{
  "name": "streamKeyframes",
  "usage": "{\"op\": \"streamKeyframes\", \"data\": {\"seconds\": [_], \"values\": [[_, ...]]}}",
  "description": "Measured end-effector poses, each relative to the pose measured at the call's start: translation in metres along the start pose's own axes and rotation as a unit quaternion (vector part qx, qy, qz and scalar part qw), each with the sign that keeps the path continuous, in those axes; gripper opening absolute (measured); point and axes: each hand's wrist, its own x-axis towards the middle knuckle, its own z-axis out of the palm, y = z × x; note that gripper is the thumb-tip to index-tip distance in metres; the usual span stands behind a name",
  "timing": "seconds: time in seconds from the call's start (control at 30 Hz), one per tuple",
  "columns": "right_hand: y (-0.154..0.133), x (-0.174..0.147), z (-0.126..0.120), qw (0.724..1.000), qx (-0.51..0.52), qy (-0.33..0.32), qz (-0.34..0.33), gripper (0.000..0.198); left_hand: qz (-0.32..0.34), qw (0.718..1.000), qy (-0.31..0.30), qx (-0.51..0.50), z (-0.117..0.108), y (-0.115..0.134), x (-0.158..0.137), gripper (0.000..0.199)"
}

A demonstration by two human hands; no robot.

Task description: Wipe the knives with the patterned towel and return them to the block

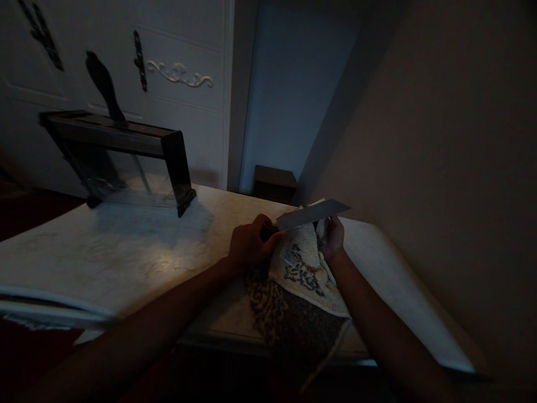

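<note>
My left hand (251,242) is closed around the dark handle of a knife (314,215), whose broad blade points right. Beneath and behind the blade lies a patterned cloth (308,268), pale on one part and dark brown on another, which drapes over the table's front edge. At the right, my right hand (334,238) grips a bunched part of this cloth near the blade's tip. Its fingers are partly hidden by the cloth and the blade. The room is dim, so fine detail on the cloth is hard to make out.
Both arms reach over a white marble-look table (168,252). A framed clear-sided case with a dark upright handle (104,87) stands at its back left. Behind are white cabinet doors (180,39) and a small brown box-like piece (274,178). A plain wall (440,140) rises at the right.
</note>
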Motion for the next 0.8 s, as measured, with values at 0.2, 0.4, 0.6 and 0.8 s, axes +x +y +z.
{"op": "streamKeyframes", "data": {"seconds": [0.2,0.4,0.6,0.8], "values": [[0.005,-0.002,0.002,1.000,-0.005,0.016,0.020,0.026,0.006,0.999,0.000,0.036,0.002,-0.003,0.000,0.042],[0.003,-0.005,-0.005,0.998,-0.002,0.000,0.062,0.036,-0.009,0.997,-0.001,0.081,0.003,-0.005,0.003,0.043],[0.001,-0.005,-0.009,0.995,0.007,-0.047,0.092,0.052,0.019,0.989,-0.007,0.150,0.002,-0.009,0.007,0.032],[0.004,-0.009,-0.003,0.992,0.004,-0.068,0.108,0.047,0.036,0.987,-0.015,0.154,0.001,-0.010,0.009,0.027]]}}
